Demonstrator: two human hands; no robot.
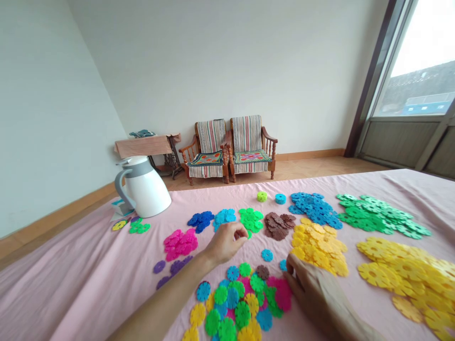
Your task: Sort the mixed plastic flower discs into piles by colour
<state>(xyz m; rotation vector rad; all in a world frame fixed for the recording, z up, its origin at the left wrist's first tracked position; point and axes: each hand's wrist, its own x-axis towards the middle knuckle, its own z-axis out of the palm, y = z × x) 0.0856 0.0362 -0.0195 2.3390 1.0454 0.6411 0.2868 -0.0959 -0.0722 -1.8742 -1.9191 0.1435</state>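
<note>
My left hand (227, 242) is at the near edge of a small pile of green snowflake discs (251, 219). Its thumb and fingers are curled into a pinch; whatever is between them is hidden. My right hand (314, 289) is lower, left of and below a yellow disc pile (318, 244). Its thumb and forefinger are bent together at a blue snowflake disc (283, 265), covering part of its edge. Another blue disc (267, 255) lies flat between the hands. Below them spreads a mixed heap of discs (232, 297) in green, blue, yellow and pink.
Single-colour piles surround the hands: pink (180, 244), purple (177, 267), dark blue (201, 219), light blue (224, 217), brown (279, 225). Larger blue, green (382, 214) and yellow (408, 272) piles lie right. A white jug (147, 189) stands at left on the pink cloth (92, 265).
</note>
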